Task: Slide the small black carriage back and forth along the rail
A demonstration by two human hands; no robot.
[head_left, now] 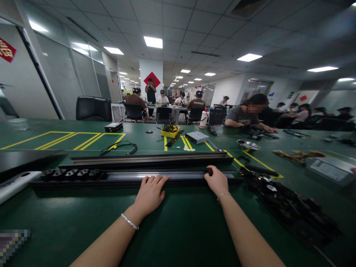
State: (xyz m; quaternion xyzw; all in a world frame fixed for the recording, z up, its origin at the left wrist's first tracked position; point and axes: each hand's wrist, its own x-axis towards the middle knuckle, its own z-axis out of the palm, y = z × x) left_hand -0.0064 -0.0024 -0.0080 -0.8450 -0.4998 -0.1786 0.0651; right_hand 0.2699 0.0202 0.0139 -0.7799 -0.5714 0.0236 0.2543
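Note:
A long black rail with a shiny inner channel [125,175] lies across the green table in front of me. Several black blocks [71,174] sit in its left part. My left hand [151,191] rests on the rail's near edge around its middle, fingers bent over it and holding nothing I can make out. Toward the rail's right end, my right hand [217,181] has its thumb and fingers closed around a small black piece [209,172]. Behind this rail lies a second long rail [150,159], which neither hand touches.
Black mechanical parts [289,204] lie at the right, near a metal box [330,170]. Farther back are a yellow tray [169,132], a grey box [197,137] and a metal bowl [248,145]. A person [247,113] leans over the far side.

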